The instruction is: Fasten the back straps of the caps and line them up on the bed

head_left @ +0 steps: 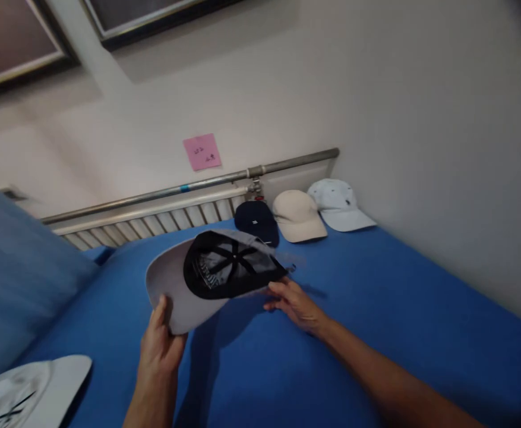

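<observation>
A grey baseball cap [169, 270] is held up above the blue sheet, its inside with a black sweatband and black seam tape turned toward me. My left hand [161, 339] grips the brim, thumb on the underside and the other fingers hidden behind. At the strap end, my right hand [293, 303] has its thumb and fingers closed near the cap's back edge. A dark navy cap [255, 220], a beige cap [299, 214] and a white cap [340, 205] sit in a row behind it.
Another white cap [32, 392] with dark lettering lies at the lower left. The blue sheet [376, 327] meets the wall at right. Along the back run a metal pipe [153, 194] and a radiator [171, 220]. A blue curtain [15, 279] hangs left; a pink note [202, 152] is on the wall.
</observation>
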Available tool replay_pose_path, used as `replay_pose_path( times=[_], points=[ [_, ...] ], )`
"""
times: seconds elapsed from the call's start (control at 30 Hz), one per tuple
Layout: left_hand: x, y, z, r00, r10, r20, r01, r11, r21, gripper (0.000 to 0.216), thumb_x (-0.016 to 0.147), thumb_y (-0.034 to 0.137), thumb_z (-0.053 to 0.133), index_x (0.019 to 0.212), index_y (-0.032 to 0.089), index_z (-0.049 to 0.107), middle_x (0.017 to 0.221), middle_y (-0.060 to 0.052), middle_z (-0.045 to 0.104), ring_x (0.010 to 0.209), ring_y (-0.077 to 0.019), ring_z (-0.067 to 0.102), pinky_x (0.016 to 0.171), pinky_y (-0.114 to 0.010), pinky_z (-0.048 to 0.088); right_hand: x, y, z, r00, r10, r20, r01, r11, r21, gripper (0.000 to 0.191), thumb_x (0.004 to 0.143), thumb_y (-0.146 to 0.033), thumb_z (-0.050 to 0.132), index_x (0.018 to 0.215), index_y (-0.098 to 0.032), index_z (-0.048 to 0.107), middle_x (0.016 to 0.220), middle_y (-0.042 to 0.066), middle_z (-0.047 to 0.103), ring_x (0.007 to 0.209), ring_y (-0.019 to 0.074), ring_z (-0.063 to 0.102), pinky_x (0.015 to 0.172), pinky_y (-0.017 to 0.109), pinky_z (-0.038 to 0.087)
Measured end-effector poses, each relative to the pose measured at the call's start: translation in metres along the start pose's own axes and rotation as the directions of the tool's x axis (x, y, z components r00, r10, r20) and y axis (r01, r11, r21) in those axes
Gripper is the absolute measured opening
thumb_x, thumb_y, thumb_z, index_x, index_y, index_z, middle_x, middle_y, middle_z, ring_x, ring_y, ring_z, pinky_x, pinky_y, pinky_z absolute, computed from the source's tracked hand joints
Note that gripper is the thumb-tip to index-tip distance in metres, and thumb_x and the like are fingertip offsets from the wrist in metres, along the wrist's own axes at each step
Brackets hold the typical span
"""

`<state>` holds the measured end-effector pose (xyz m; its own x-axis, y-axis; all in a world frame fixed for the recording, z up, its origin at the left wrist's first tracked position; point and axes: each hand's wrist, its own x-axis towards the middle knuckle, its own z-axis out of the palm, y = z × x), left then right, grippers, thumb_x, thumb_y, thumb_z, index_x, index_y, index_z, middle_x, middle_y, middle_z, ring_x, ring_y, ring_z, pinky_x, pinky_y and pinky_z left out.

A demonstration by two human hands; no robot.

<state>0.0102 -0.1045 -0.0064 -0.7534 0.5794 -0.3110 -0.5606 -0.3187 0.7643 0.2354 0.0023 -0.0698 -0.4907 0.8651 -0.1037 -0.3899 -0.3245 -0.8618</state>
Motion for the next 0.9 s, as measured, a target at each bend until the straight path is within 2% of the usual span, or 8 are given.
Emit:
replay_pose_path(
  times=[0.13, 0.27, 0.37, 0.47, 0.53, 0.6, 0.8, 0.9],
  points=[
    [-0.026, -0.037, -0.012, 0.983, -0.186, -0.003, 0.185, 0.979, 0.081, 0.016, 0.087, 0.006, 0.055, 0.091, 0.017, 0.067, 0.078, 0.002, 0.072, 0.061, -0.0099, 0.067, 0.060, -0.018, 0.058, 0.000, -0.002, 0.006, 0.979, -0.014, -0.202, 0.053, 0.981, 0.185, 0.047, 0.053, -0.026, 0.082, 0.097, -0.023, 0.066, 0.106, 0.003, 0.070, 0.098, 0.0239, 0.064, 0.075, 0.033, 0.054],
    [-0.036, -0.036, -0.033, 0.953, -0.302, 0.035, 0.288, 0.933, 0.217, 0.013, 0.081, 0.012, 0.060, 0.089, 0.017, 0.069, 0.082, -0.002, 0.073, 0.068, -0.0151, 0.068, 0.060, -0.023, 0.058, 0.002, -0.014, 0.002, 0.950, 0.161, -0.269, -0.085, 0.958, 0.275, 0.024, 0.063, -0.015, 0.071, 0.086, -0.019, 0.066, 0.084, 0.002, 0.073, 0.082, 0.0178, 0.068, 0.077, 0.029, 0.053],
    [-0.031, -0.023, -0.042, 0.915, -0.341, 0.215, 0.235, 0.884, 0.404, 0.030, 0.071, 0.030, 0.073, 0.099, 0.019, 0.071, 0.098, -0.006, 0.073, 0.086, -0.0226, 0.068, 0.068, -0.027, 0.057, 0.000, -0.019, -0.002, 0.939, 0.293, -0.181, -0.237, 0.930, 0.281, 0.008, 0.068, -0.010, 0.061, 0.074, -0.013, 0.066, 0.067, 0.005, 0.070, 0.060, 0.0160, 0.065, 0.063, 0.029, 0.054],
    [-0.024, -0.017, -0.035, 0.795, -0.451, 0.406, 0.085, 0.745, 0.662, 0.067, 0.062, 0.033, 0.082, 0.125, 0.026, 0.060, 0.125, -0.009, 0.064, 0.112, -0.0312, 0.060, 0.082, -0.035, 0.055, 0.000, -0.015, 0.000, 0.926, 0.348, -0.147, -0.301, 0.915, 0.269, 0.007, 0.069, -0.009, 0.057, 0.066, -0.013, 0.063, 0.055, 0.004, 0.065, 0.047, 0.0148, 0.060, 0.050, 0.027, 0.050],
    [-0.023, -0.019, -0.025, 0.768, -0.499, 0.402, 0.007, 0.634, 0.773, 0.076, 0.058, 0.030, 0.084, 0.129, 0.026, 0.056, 0.130, -0.011, 0.060, 0.119, -0.0334, 0.055, 0.088, -0.039, 0.052, 0.001, -0.011, 0.002, 0.931, 0.325, -0.167, -0.273, 0.923, 0.272, 0.007, 0.070, -0.011, 0.057, 0.065, -0.014, 0.061, 0.051, 0.002, 0.062, 0.044, 0.0140, 0.057, 0.047, 0.026, 0.048],
    [-0.024, -0.025, -0.018, 0.798, -0.484, 0.358, -0.027, 0.565, 0.824, 0.078, 0.056, 0.029, 0.085, 0.128, 0.023, 0.056, 0.131, -0.014, 0.059, 0.120, -0.0339, 0.054, 0.091, -0.039, 0.050, 0.003, -0.007, 0.004, 0.941, 0.261, -0.214, -0.195, 0.939, 0.284, 0.005, 0.070, -0.013, 0.057, 0.067, -0.016, 0.061, 0.052, 0.000, 0.062, 0.045, 0.0134, 0.057, 0.049, 0.025, 0.049],
    [-0.038, -0.052, -0.034, 0.757, -0.588, 0.285, 0.102, 0.538, 0.837, 0.088, 0.061, 0.038, 0.082, 0.137, 0.016, 0.042, 0.108, -0.016, 0.069, 0.087, -0.0291, 0.068, 0.069, -0.036, 0.055, 0.011, -0.008, -0.006, 0.920, 0.073, -0.386, 0.052, 0.951, 0.304, 0.005, 0.069, -0.020, 0.058, 0.072, -0.020, 0.061, 0.059, -0.003, 0.065, 0.053, 0.0140, 0.060, 0.056, 0.026, 0.050],
    [-0.034, -0.063, -0.042, 0.779, -0.539, 0.319, 0.050, 0.561, 0.826, 0.084, 0.060, 0.036, 0.081, 0.132, 0.014, 0.044, 0.089, -0.011, 0.071, 0.066, -0.0225, 0.066, 0.054, -0.031, 0.051, 0.013, -0.009, -0.010, 0.895, 0.028, -0.444, 0.117, 0.948, 0.296, 0.009, 0.066, -0.021, 0.060, 0.075, -0.020, 0.062, 0.059, -0.004, 0.065, 0.052, 0.0142, 0.059, 0.057, 0.028, 0.050]
  ],
)
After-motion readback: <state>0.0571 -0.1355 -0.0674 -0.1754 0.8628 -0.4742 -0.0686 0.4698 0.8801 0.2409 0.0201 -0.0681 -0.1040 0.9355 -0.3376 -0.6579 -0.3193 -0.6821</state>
